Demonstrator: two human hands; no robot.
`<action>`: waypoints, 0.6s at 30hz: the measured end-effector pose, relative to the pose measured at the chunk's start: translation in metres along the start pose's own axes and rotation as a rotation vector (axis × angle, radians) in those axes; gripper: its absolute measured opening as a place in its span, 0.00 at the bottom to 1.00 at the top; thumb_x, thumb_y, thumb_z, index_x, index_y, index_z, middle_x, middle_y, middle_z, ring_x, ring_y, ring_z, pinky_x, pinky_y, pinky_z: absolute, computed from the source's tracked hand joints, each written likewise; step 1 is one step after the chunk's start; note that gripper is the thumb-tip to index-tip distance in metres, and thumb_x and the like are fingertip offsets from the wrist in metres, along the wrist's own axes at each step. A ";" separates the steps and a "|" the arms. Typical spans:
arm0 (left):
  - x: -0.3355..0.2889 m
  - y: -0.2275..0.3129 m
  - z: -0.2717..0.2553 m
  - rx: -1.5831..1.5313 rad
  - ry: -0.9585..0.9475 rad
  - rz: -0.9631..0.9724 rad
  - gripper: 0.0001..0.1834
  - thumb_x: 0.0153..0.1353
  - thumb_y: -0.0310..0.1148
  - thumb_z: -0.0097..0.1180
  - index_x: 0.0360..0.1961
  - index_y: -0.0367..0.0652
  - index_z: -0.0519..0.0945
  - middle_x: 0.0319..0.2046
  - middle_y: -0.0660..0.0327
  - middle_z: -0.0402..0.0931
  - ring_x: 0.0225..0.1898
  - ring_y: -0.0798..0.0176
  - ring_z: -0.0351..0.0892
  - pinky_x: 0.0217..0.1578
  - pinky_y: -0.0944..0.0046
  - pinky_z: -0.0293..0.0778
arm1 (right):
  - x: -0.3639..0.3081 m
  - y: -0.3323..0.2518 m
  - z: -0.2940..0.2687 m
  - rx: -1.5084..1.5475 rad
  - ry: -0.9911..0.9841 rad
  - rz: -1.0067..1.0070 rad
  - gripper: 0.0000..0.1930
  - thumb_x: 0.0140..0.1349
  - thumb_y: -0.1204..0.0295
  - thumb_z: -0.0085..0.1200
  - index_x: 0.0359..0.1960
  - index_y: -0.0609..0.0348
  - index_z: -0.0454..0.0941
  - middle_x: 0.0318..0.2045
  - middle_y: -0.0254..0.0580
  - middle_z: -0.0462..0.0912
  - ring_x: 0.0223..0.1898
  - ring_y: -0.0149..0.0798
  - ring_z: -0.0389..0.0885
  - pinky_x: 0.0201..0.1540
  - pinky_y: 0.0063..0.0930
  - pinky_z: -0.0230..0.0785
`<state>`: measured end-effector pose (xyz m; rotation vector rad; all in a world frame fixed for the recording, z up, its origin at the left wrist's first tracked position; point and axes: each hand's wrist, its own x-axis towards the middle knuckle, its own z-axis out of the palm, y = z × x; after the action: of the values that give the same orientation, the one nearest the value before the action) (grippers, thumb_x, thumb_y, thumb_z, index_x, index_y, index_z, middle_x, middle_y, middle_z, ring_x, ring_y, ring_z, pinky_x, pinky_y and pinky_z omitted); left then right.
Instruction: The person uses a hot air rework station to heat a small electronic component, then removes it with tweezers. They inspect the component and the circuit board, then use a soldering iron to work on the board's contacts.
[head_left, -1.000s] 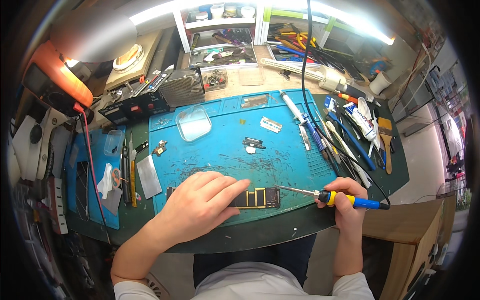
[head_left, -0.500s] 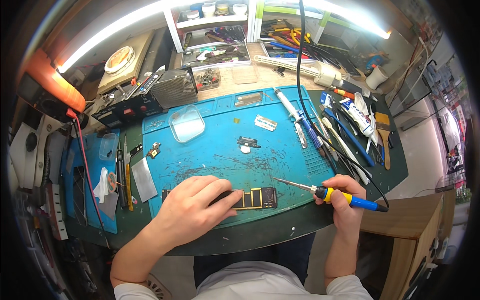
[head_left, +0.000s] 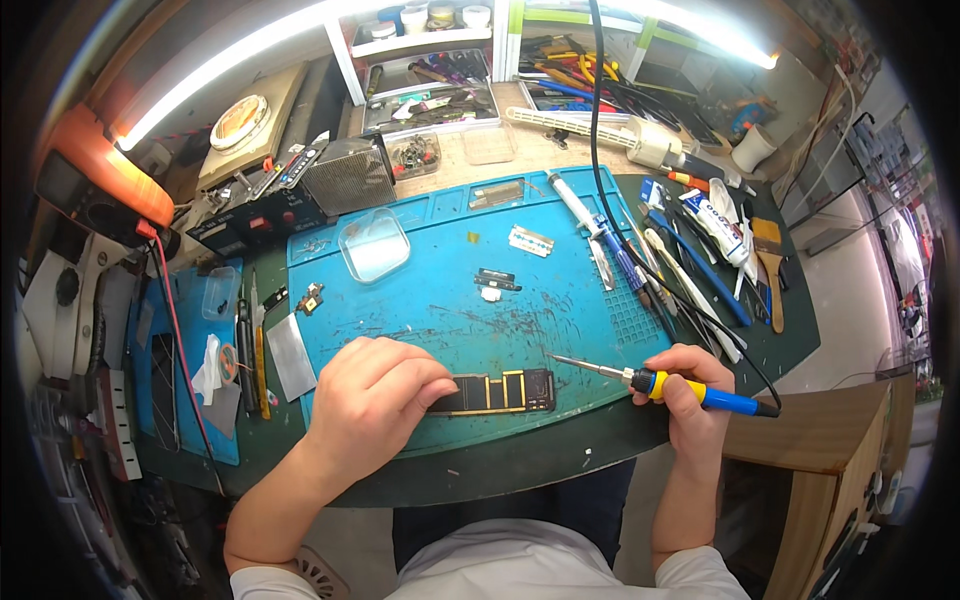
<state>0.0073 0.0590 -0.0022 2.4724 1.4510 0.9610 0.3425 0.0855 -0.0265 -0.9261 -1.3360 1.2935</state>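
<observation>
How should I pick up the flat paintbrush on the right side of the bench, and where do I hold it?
I'd take the paintbrush by its wooden handle, coming from the near side: that narrow part points back toward you, while the wide bristles point away. Your right hand holds the soldering iron.

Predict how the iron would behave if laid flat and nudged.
The iron might roll, since its handle looks round. The black cord from its rear end could tug against that. Its slim metal shaft looks straight, so probably stiff.
</observation>
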 end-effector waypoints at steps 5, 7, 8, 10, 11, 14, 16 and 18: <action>0.000 -0.005 0.003 -0.010 -0.001 -0.013 0.11 0.56 0.35 0.71 0.35 0.44 0.83 0.35 0.63 0.83 0.36 0.57 0.82 0.36 0.58 0.74 | -0.002 0.001 -0.004 -0.008 -0.012 0.016 0.09 0.65 0.75 0.60 0.39 0.71 0.83 0.32 0.45 0.83 0.29 0.32 0.84 0.34 0.22 0.77; 0.003 -0.005 0.001 -0.063 -0.079 0.047 0.15 0.54 0.36 0.73 0.40 0.43 0.83 0.38 0.60 0.83 0.38 0.54 0.81 0.40 0.57 0.74 | -0.002 0.002 -0.006 0.000 -0.005 0.020 0.08 0.65 0.75 0.60 0.38 0.71 0.83 0.31 0.45 0.83 0.28 0.32 0.83 0.33 0.23 0.77; 0.005 -0.004 0.000 -0.086 -0.119 0.078 0.18 0.53 0.36 0.73 0.42 0.42 0.83 0.39 0.59 0.83 0.40 0.53 0.81 0.42 0.56 0.75 | -0.001 0.002 -0.005 0.007 -0.003 0.016 0.09 0.65 0.74 0.60 0.38 0.71 0.83 0.31 0.44 0.82 0.28 0.32 0.83 0.32 0.23 0.77; 0.007 0.002 -0.001 -0.059 -0.165 0.118 0.23 0.50 0.36 0.75 0.47 0.42 0.83 0.41 0.59 0.82 0.42 0.53 0.81 0.44 0.55 0.75 | -0.001 0.001 -0.004 0.008 0.008 0.006 0.10 0.66 0.73 0.61 0.38 0.71 0.83 0.31 0.44 0.82 0.27 0.32 0.83 0.31 0.22 0.77; 0.007 0.003 0.000 -0.045 -0.188 0.138 0.25 0.49 0.36 0.76 0.49 0.43 0.83 0.42 0.60 0.82 0.43 0.53 0.81 0.45 0.55 0.75 | 0.000 0.000 -0.003 0.002 0.015 0.001 0.10 0.66 0.72 0.61 0.38 0.71 0.83 0.31 0.44 0.82 0.27 0.31 0.83 0.31 0.22 0.77; 0.005 -0.001 0.003 -0.046 -0.194 0.149 0.28 0.47 0.34 0.76 0.52 0.43 0.83 0.43 0.60 0.82 0.44 0.54 0.80 0.46 0.55 0.74 | 0.001 0.002 -0.001 -0.021 0.025 -0.007 0.12 0.67 0.70 0.61 0.37 0.71 0.83 0.30 0.44 0.82 0.27 0.31 0.82 0.30 0.22 0.76; 0.005 -0.001 0.002 -0.050 -0.199 0.142 0.28 0.47 0.34 0.76 0.52 0.43 0.83 0.43 0.60 0.82 0.43 0.54 0.80 0.46 0.56 0.74 | 0.000 0.002 -0.002 -0.024 0.042 0.000 0.12 0.67 0.69 0.61 0.36 0.70 0.83 0.29 0.43 0.81 0.26 0.31 0.82 0.30 0.22 0.76; 0.006 0.000 0.001 -0.056 -0.202 0.138 0.28 0.47 0.33 0.76 0.52 0.43 0.83 0.43 0.60 0.82 0.43 0.54 0.80 0.46 0.56 0.75 | -0.001 0.002 -0.002 -0.013 0.075 0.019 0.11 0.67 0.70 0.61 0.35 0.70 0.83 0.29 0.43 0.81 0.26 0.31 0.82 0.29 0.22 0.76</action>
<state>0.0103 0.0639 -0.0006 2.5695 1.1904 0.7349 0.3440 0.0855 -0.0283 -0.9890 -1.2813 1.2539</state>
